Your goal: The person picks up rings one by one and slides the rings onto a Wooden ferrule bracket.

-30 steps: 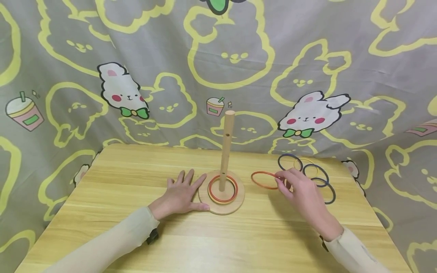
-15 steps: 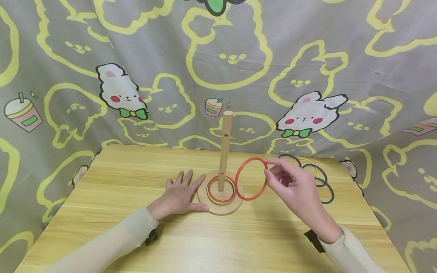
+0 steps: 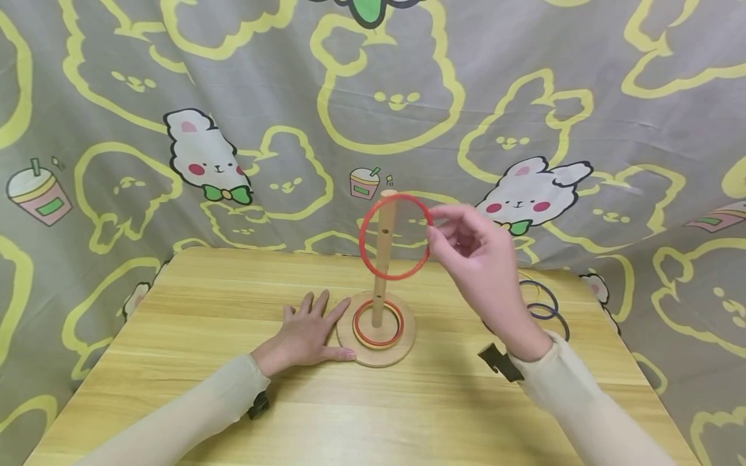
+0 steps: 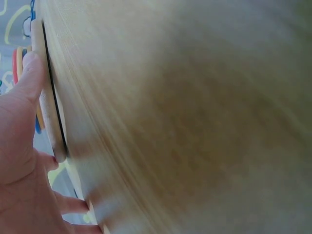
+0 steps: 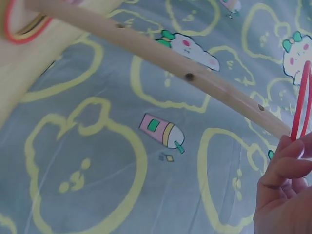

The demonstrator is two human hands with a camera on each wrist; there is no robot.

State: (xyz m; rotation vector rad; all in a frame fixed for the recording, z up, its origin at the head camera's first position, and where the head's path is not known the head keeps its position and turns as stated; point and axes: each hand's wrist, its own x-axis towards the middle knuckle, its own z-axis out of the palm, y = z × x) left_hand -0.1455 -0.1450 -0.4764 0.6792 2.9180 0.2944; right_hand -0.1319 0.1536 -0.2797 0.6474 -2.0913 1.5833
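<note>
My right hand (image 3: 480,265) pinches a red ring (image 3: 362,249) by its right edge, between thumb and fingertips. In the head view the ring overlaps the upper part of a wooden post (image 3: 381,272); the right wrist view shows it near the post's top end. The post stands upright on a round wooden base (image 3: 402,346). Around its foot lies a stack of rings (image 3: 402,327), red on top; blue and yellow edges show in the left wrist view. My left hand (image 3: 305,333) rests with fingers spread at the base's left side, thumb touching its edge.
Several loose rings lie at the table's back right, among them a dark blue ring (image 3: 556,298) and a yellow one, partly hidden by my right hand. A patterned curtain (image 3: 280,84) hangs behind the wooden table (image 3: 192,304).
My right hand has lifted the red ring from the table's right side, up and left to the upper post, tilting it upright. The left hand has stayed at the base.
</note>
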